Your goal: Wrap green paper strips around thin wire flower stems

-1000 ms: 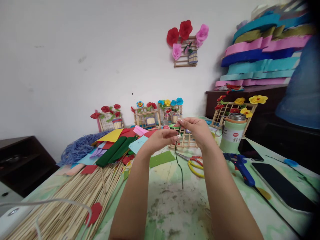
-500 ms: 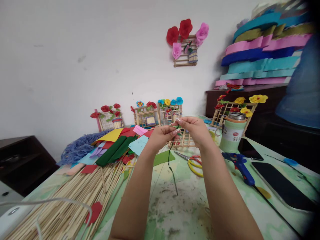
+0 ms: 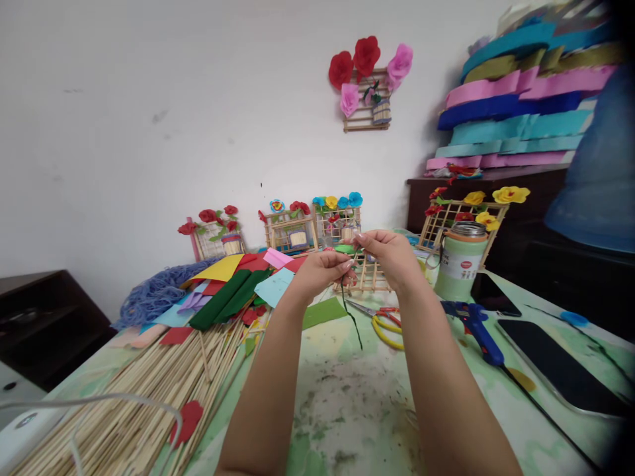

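Above the table, my left hand [image 3: 320, 274] is closed in a pinch on a thin dark green strip [image 3: 351, 316], whose free end hangs below the fingers. Up and to the right, my right hand [image 3: 389, 256] also pinches with thumb and forefinger, at what looks like the upper part of this strip; the fingertips partly hide it. A small bright green piece [image 3: 346, 249] shows between the two hands; whether it is held I cannot tell. Behind them lies a wooden stick lattice [image 3: 376, 281]. Below are yellow-handled scissors [image 3: 385, 336] and a green paper piece [image 3: 325, 313].
Thin wooden sticks [image 3: 114, 396], coloured paper sheets [image 3: 223, 305] and blue yarn [image 3: 159, 291] cover the left side. To the right are a blue glue gun [image 3: 481, 334], a phone [image 3: 555, 363] and an uncapped bottle [image 3: 461, 261]. Flower-decorated lattices [image 3: 290, 231] stand along the wall.
My hands have drawn slightly apart, the left a little lower. The strip's hanging end has risen and swung to the right, and less of it hangs down.
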`<act>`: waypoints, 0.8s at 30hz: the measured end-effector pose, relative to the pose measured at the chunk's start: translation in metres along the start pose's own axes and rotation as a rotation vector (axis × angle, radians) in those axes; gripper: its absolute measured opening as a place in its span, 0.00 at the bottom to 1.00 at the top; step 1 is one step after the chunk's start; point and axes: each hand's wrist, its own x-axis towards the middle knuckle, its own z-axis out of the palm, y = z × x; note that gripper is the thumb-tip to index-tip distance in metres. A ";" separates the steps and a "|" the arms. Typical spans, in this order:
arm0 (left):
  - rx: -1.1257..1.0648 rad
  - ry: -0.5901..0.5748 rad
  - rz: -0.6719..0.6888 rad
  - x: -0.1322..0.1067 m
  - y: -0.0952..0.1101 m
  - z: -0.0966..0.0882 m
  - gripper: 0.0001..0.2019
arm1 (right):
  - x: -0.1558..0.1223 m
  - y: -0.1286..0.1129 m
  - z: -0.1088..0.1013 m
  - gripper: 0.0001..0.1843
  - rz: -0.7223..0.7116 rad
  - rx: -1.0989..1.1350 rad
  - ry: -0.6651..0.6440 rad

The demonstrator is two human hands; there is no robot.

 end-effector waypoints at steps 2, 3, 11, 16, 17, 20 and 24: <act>-0.007 0.009 -0.005 0.001 0.000 0.000 0.16 | 0.001 0.001 -0.004 0.11 -0.007 0.007 -0.007; -0.012 0.015 -0.003 0.001 0.000 0.001 0.16 | 0.001 0.002 -0.006 0.12 -0.002 0.011 -0.015; -0.035 0.004 0.000 0.001 -0.001 -0.001 0.18 | 0.001 0.003 -0.007 0.12 0.036 0.058 -0.073; -0.011 -0.037 -0.052 0.000 -0.001 -0.004 0.20 | 0.003 0.004 -0.012 0.13 0.040 0.082 0.001; -0.008 -0.039 -0.059 0.000 0.000 -0.005 0.21 | 0.003 0.004 -0.013 0.13 0.037 0.068 0.017; 0.009 -0.037 -0.074 0.000 0.001 -0.004 0.21 | 0.004 0.004 -0.017 0.16 0.020 0.013 0.051; 0.025 -0.012 -0.038 -0.001 0.002 0.002 0.18 | 0.003 0.003 -0.017 0.16 0.004 -0.017 0.019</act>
